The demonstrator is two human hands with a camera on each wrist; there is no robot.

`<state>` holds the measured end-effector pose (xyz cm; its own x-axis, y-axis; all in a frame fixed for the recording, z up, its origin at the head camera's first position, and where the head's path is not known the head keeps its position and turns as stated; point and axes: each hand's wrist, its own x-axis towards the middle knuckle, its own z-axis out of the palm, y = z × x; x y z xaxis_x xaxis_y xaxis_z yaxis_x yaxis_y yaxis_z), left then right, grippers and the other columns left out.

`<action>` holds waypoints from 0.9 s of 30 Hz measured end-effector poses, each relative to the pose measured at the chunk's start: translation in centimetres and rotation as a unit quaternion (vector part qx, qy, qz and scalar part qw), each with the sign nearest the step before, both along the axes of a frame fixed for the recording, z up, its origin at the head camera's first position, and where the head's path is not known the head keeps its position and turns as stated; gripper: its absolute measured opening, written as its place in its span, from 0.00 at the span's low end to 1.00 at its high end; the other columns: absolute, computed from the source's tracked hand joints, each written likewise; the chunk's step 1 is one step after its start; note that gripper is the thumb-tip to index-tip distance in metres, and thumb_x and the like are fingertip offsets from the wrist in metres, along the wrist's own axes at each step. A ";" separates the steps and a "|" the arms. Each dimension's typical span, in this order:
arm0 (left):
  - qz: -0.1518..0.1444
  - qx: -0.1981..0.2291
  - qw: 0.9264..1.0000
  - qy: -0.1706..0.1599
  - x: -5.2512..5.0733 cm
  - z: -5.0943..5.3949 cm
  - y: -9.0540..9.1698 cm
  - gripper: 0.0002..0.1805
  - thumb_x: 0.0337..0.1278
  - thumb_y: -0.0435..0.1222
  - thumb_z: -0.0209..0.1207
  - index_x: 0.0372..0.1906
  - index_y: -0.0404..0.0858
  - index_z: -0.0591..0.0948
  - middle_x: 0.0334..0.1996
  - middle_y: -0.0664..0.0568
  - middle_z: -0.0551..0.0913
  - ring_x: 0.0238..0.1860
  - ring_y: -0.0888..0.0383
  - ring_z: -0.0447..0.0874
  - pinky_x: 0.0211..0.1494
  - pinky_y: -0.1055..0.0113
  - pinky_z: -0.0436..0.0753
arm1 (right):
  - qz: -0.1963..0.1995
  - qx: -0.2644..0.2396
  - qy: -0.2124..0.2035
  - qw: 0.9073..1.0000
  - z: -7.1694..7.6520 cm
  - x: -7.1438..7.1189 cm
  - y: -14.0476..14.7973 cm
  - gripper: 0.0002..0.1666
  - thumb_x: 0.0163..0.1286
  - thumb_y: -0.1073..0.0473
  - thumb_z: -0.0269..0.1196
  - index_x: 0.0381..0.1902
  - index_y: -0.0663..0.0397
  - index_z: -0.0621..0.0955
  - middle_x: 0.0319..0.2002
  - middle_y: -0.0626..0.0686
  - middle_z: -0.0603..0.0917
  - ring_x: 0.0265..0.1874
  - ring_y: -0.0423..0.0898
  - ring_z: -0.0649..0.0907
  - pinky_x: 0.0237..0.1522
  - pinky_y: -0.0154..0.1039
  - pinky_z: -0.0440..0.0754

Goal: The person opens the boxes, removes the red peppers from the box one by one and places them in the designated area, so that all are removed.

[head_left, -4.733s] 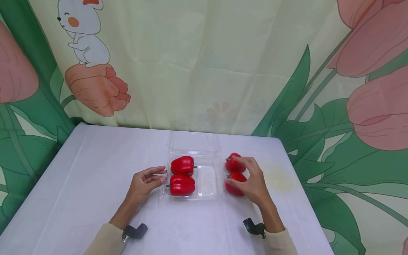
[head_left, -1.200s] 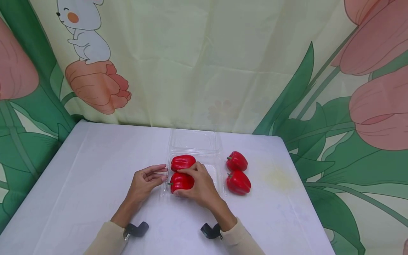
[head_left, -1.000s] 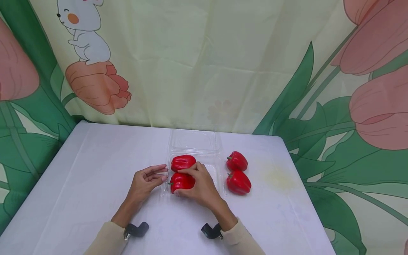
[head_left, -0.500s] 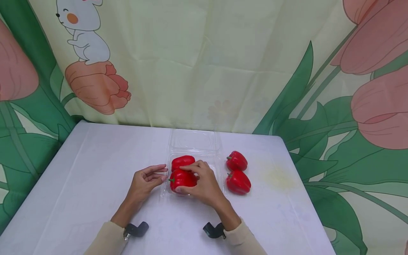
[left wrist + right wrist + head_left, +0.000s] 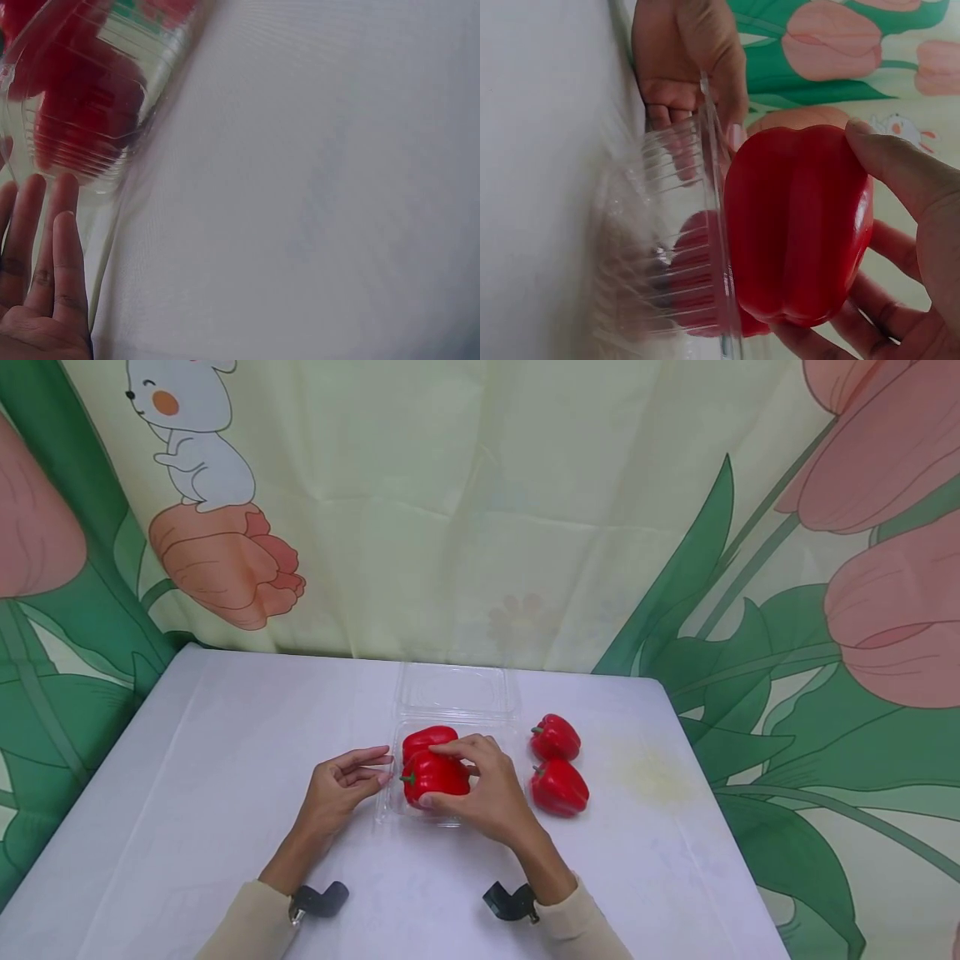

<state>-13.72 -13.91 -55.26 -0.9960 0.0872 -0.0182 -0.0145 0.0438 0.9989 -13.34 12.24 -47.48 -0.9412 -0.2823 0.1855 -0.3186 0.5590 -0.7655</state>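
With my right hand [image 5: 491, 795] I'm gripping a pepper [image 5: 437, 778] over the clear box [image 5: 491, 727]; my left hand [image 5: 337, 787], fingers loose, is resting by its left edge.

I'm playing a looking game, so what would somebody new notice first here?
Probably the shiny red pepper held by the right hand, just above the near part of the clear box. Next might come two more red peppers on the white table, right of the box. Behind, at upper left, a white cartoon animal sits on a tulip.
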 end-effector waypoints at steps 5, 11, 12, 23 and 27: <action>0.001 0.006 1.000 -0.006 0.0 0.0 0.0 0.28 0.64 0.39 0.74 0.67 0.39 0.82 0.63 0.40 0.87 0.50 0.64 0.92 0.57 0.76 0.86 | -0.008 -0.009 0.004 1.000 0.6 0.0 0.4 0.42 0.49 0.44 0.86 0.64 0.29 0.84 0.59 0.35 0.83 0.60 0.39 0.80 0.54 0.41 0.91; 0.003 0.010 1.000 -0.006 0.0 0.1 0.1 0.28 0.63 0.38 0.74 0.67 0.39 0.82 0.62 0.40 0.87 0.49 0.64 0.93 0.56 0.75 0.87 | -0.021 -0.022 0.004 1.000 1.1 -0.1 0.8 0.43 0.49 0.45 0.86 0.64 0.33 0.84 0.59 0.34 0.82 0.61 0.42 0.81 0.55 0.41 0.91; 0.003 0.011 1.000 -0.005 0.0 0.1 0.1 0.28 0.63 0.38 0.74 0.67 0.38 0.82 0.62 0.39 0.87 0.49 0.64 0.93 0.56 0.74 0.87 | -0.024 -0.024 0.005 0.999 1.2 -0.2 0.9 0.42 0.49 0.45 0.86 0.64 0.32 0.84 0.59 0.34 0.82 0.61 0.42 0.81 0.55 0.42 0.91; -0.001 0.026 1.000 -0.006 0.1 0.2 0.0 0.28 0.62 0.35 0.74 0.67 0.37 0.82 0.60 0.40 0.88 0.49 0.63 0.92 0.56 0.74 0.88 | -0.037 -0.048 0.021 0.998 1.8 -0.8 2.3 0.41 0.49 0.49 0.87 0.63 0.26 0.84 0.60 0.37 0.83 0.61 0.43 0.82 0.55 0.51 0.91; -0.003 0.031 0.999 -0.004 0.0 0.2 0.0 0.28 0.62 0.34 0.74 0.67 0.36 0.82 0.59 0.41 0.89 0.49 0.63 0.92 0.55 0.73 0.89 | -0.039 -0.052 0.027 0.998 2.0 -1.1 3.1 0.40 0.50 0.49 0.86 0.63 0.30 0.85 0.59 0.39 0.84 0.60 0.45 0.82 0.55 0.53 0.91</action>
